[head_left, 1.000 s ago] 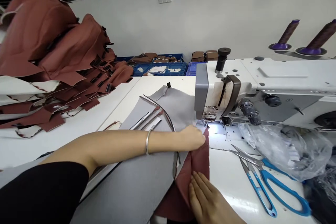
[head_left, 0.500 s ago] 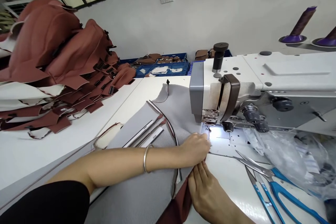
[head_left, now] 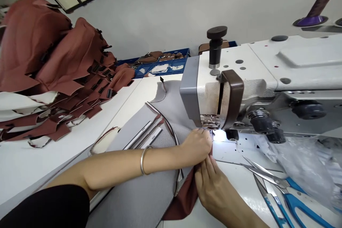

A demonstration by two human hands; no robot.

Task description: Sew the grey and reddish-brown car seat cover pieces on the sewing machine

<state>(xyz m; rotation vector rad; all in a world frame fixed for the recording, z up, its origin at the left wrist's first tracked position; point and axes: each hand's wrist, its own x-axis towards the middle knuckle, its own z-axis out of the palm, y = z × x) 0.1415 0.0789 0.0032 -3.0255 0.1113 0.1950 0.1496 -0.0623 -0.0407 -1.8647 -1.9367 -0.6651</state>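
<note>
My left hand (head_left: 196, 146) is closed on the edge of a grey fabric piece (head_left: 136, 199), right beside the needle area of a white sewing machine (head_left: 211, 108). Just below it, my right hand (head_left: 213, 185) pinches the same edge where a reddish-brown fabric panel (head_left: 184, 199) joins the grey one. The fingertips of both hands nearly meet at the seam. Lit by the machine's lamp, the needle plate (head_left: 221, 137) shows to the right of my left hand. White strips (head_left: 140, 135) and dark-edged piping lie on the grey fabric. Its far end reaches behind the machine head.
Blue-handled scissors (head_left: 283, 185) lie on the table right of my right hand, beside crumpled clear plastic (head_left: 301, 164). A tall heap of reddish-brown sewn pieces (head_left: 53, 50) fills the left. Blue crates (head_left: 165, 66) stand behind the table; a thread spool (head_left: 320, 3) rises at far right.
The view has moved closer to the machine. Both hands and the fabric edge have shifted slightly up towards the needle, and my hands keep their hold.
</note>
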